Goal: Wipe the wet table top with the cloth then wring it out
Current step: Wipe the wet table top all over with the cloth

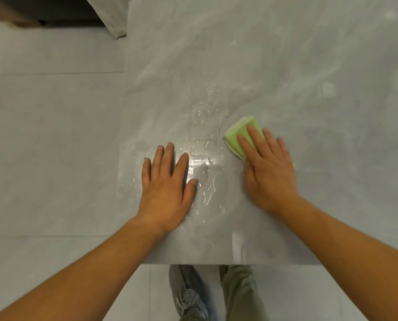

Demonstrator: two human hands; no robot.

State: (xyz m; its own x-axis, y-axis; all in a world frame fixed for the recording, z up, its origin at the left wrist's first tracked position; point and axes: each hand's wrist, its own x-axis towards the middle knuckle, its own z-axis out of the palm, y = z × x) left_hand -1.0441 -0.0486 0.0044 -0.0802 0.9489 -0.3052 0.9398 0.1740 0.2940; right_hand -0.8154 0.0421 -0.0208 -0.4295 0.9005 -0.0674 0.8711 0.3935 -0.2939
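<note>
A folded light-green cloth point(237, 135) lies on the grey marbled table top point(286, 66). My right hand point(267, 167) presses flat on the cloth with straight fingers and covers its near half. My left hand point(167, 184) rests flat on the table near its left edge, fingers spread. Between the two hands a puddle of water with beads and streaks point(205, 147) glistens, running from the middle of the table toward me.
The table's left edge point(123, 112) drops to a pale tiled floor point(49, 135). Its near edge point(216, 264) is just above my shoe point(191, 295) and trouser leg point(239, 293). Dark furniture with a pale cloth corner point(114, 24) stands at the far left.
</note>
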